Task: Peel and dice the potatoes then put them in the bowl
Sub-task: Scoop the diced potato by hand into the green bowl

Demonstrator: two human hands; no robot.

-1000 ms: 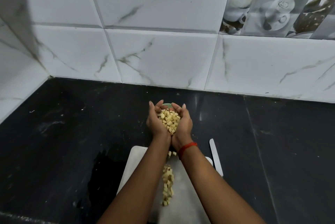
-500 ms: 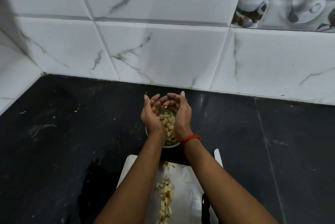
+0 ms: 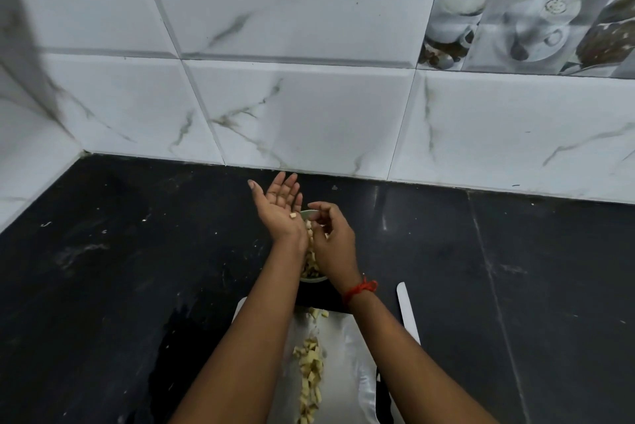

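Diced potato [image 3: 311, 375] waits in a row on the board [image 3: 345, 348]. Beyond it, over the bowl [image 3: 312, 279], the right hand [image 3: 335, 238] curls its fingers; whether its grip holds pieces I cannot tell. The left hand [image 3: 280, 209] has an open grip, with one cube [image 3: 292, 215] on its palm. The bowl is being filled; next, probably, scoop up the row.

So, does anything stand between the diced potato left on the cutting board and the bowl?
Nothing visible does. The diced potato lies on the cutting board, and the bowl stands just beyond its far edge, with only a strip of dark counter between. The knife lies along the board's right side, off that path.
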